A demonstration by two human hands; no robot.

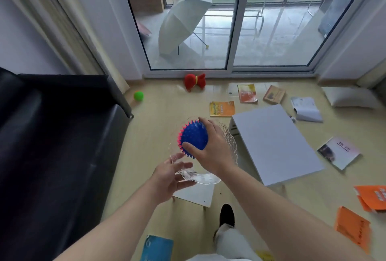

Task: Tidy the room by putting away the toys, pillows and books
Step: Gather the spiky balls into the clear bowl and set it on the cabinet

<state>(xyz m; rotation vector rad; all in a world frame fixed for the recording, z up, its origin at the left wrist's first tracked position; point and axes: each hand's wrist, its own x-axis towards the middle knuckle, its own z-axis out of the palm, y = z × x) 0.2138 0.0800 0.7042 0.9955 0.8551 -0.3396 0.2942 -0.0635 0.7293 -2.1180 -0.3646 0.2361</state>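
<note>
Right hand (211,152): one, fingers and thumb curled over the blue spiky ball (193,136), holding it just above the clear glass bowl (200,177).
Left hand (170,178): one, grasping the bowl's near rim, thumb on top (the fingers beneath are blurred by the glass).
Balls: two. The blue one is in hand, and a green ball (138,96) lies on the floor beside the black sofa (52,135).
Plush toys: one, a red bow (194,82) by the glass door.
Books: eight on the floor. Five lie round the white table (273,143), among them a yellow book (222,108) and an open book (306,109). Two orange booklets (353,229) lie at the right and one blue book (156,248) at the bottom edge.
Pillows: one white pillow (351,97), on the floor at the far right.
</note>
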